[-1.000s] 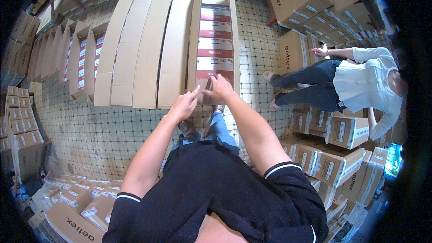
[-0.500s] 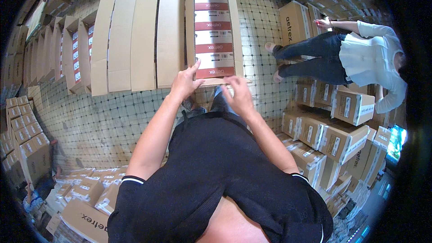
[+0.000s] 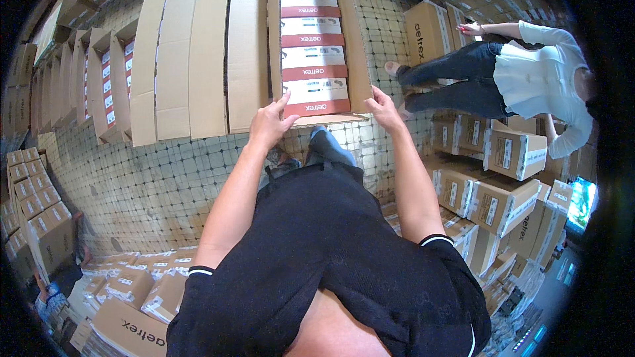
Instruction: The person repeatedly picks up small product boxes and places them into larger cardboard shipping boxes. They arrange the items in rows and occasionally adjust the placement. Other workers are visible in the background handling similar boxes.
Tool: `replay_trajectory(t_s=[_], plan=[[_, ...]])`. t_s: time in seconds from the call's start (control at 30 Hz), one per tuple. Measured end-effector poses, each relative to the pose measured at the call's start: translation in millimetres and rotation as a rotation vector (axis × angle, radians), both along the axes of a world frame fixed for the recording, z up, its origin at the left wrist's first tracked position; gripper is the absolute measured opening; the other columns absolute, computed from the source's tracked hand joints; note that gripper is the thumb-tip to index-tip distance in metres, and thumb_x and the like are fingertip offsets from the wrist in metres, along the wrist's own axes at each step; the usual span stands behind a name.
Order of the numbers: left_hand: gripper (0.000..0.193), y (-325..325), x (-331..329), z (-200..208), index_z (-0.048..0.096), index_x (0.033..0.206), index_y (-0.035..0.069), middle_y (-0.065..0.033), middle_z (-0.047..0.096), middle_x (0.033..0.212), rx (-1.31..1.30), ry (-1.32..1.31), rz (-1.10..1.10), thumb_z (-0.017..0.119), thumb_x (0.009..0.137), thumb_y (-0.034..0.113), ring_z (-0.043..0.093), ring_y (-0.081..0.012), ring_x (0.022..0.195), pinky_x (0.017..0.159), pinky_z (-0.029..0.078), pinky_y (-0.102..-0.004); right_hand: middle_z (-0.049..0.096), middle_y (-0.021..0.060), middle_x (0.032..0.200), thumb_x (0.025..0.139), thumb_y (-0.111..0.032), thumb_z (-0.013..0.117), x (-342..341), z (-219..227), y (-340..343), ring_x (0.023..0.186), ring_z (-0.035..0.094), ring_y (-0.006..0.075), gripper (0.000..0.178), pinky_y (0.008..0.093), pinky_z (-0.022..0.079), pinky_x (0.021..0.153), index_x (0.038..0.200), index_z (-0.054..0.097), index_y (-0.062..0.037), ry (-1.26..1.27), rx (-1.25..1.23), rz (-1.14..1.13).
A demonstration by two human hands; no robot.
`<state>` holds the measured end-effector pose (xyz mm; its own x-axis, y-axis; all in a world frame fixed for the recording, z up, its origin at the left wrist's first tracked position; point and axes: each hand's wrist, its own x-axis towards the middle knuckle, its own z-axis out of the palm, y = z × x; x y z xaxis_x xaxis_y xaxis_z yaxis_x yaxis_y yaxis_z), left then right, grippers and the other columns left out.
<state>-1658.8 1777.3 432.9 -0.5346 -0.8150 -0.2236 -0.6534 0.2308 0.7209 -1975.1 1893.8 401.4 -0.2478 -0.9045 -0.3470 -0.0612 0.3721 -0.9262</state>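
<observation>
A long open cardboard carton (image 3: 357,59) stands in front of me, with a single row of red-and-white shoeboxes (image 3: 316,71) inside. At its near left corner my left hand (image 3: 268,123) grips the cardboard, index finger on the side edge and thumb by the near edge. My right hand (image 3: 385,111) pinches the outer edge of the right-hand flap, close to the near right corner. That flap leans outward. Between my hands the near flap (image 3: 327,119) lies folded out. The undersides of both hands are hidden.
Flaps of further cartons (image 3: 208,53) stretch away to the left, with more open cartons (image 3: 106,79) beyond. A person (image 3: 529,69) in a white top stands at right beside stacked sealed cartons (image 3: 509,152). Tiled floor (image 3: 159,185) shows between the stacks.
My right hand has moved right, from the near end to the right flap's edge, and that flap now leans further outward. The left hand stays at its corner.
</observation>
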Motion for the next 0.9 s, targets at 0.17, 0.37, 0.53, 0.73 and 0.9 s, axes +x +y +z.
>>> replay_trajectory(t_s=[0.17, 0.37, 0.53, 0.73, 0.9], plan=[[0.064, -1, -1, -2, 0.051, 0.138, 0.024, -0.0188, 0.063, 0.12, -0.005, -0.026, -0.012, 0.075, 0.08, 0.035, 0.062, -0.0345, 0.11, 0.092, 0.051, -0.041, 0.06, 0.0002, 0.118, 0.089, -0.006, 0.051, -8, -4, -1, 0.105, 0.054, 0.0088, 0.045, 0.0249, 0.041, 0.095, 0.133, 0.052, 0.0002, -0.058, 0.111, -0.005], [0.059, 3, -6, -4, 0.048, 0.141, 0.024, -0.0184, 0.068, 0.101, -0.047, 0.0, -0.016, 0.068, 0.085, 0.031, 0.064, -0.0366, 0.1, 0.087, 0.052, -0.0436, 0.061, -0.0012, 0.116, 0.087, -0.006, 0.054, -15, 11, -4, 0.103, 0.054, 0.0079, 0.044, 0.0251, 0.042, 0.094, 0.13, 0.054, -0.001, -0.223, 0.135, -0.012], [0.049, 0, -16, -2, 0.056, 0.133, 0.016, -0.0263, 0.046, 0.138, -0.048, -0.104, -0.08, 0.067, 0.086, 0.024, 0.058, -0.0409, 0.114, 0.093, 0.05, -0.0438, 0.062, 0.0044, 0.119, 0.087, -0.007, 0.06, -10, 14, -11, 0.099, 0.058, 0.0102, 0.055, 0.0257, 0.047, 0.09, 0.14, 0.045, 0.0013, -0.117, 0.219, 0.048], [0.039, -34, -43, -6, 0.06, 0.123, 0.015, -0.0235, 0.039, 0.145, -0.136, -0.146, -0.04, 0.064, 0.085, 0.019, 0.056, -0.0392, 0.116, 0.091, 0.051, -0.0454, 0.064, 0.0218, 0.121, 0.088, -0.03, 0.063, 17, 12, -12, 0.106, 0.066, 0.025, 0.064, 0.0341, 0.049, 0.092, 0.142, 0.042, -0.0024, 0.273, 0.241, -0.02], [0.021, -59, -54, -20, 0.059, 0.108, 0.012, -0.025, 0.046, 0.136, -0.163, -0.136, -0.037, 0.059, 0.087, 0.016, 0.057, -0.0412, 0.112, 0.088, 0.051, -0.0486, 0.06, 0.0201, 0.124, 0.091, -0.031, 0.062, 30, 33, -32, 0.115, 0.059, 0.0315, 0.051, 0.0395, 0.047, 0.096, 0.134, 0.052, -0.0042, 0.457, 0.064, -0.049]])
